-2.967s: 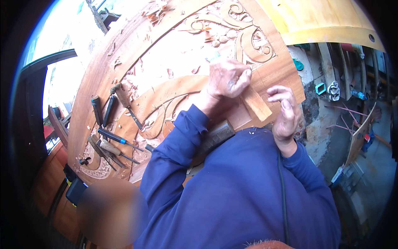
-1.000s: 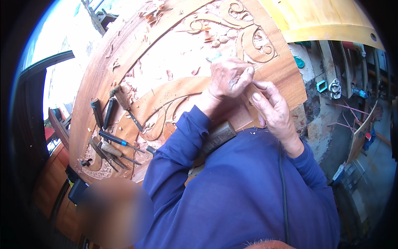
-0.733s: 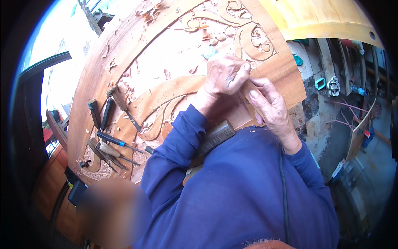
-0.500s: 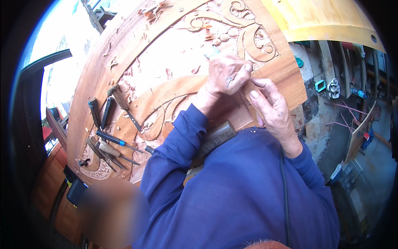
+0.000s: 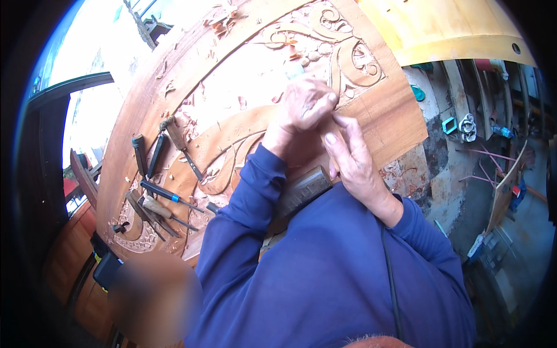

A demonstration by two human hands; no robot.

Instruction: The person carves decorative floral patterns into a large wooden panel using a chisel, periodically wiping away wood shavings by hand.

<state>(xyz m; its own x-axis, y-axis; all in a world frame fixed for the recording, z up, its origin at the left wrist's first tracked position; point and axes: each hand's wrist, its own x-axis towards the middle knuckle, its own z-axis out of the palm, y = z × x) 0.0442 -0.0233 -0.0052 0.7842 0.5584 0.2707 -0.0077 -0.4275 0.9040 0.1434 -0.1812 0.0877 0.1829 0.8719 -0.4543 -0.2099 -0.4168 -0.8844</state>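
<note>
Both of my hands are over a carved wooden panel (image 5: 232, 130) with raised scrolls and leaf shapes. My left hand (image 5: 304, 106) is closed round the front part of a wood-handled carving chisel (image 5: 326, 133). Its blade is mostly hidden; a pale bluish glint shows just past the knuckles, over the bright recessed ground. Farther back, my right hand (image 5: 361, 168) grips the handle, thumb along its top. Beneath my forearms, a dark heavy block (image 5: 304, 190) lies against the panel's near edge, close to my body.
Several carving chisels (image 5: 159, 194) lie on the panel to the left, with another wood-handled one (image 5: 181, 145) above them. Curled shavings (image 5: 223, 23) are scattered about. A yellow board (image 5: 452, 32) stands at the far right, near timber pieces (image 5: 455, 87) on the floor.
Both hands have shifted left across the panel with the chisel, the right one also drawing a little nearer to me. The view has turned slightly.
</note>
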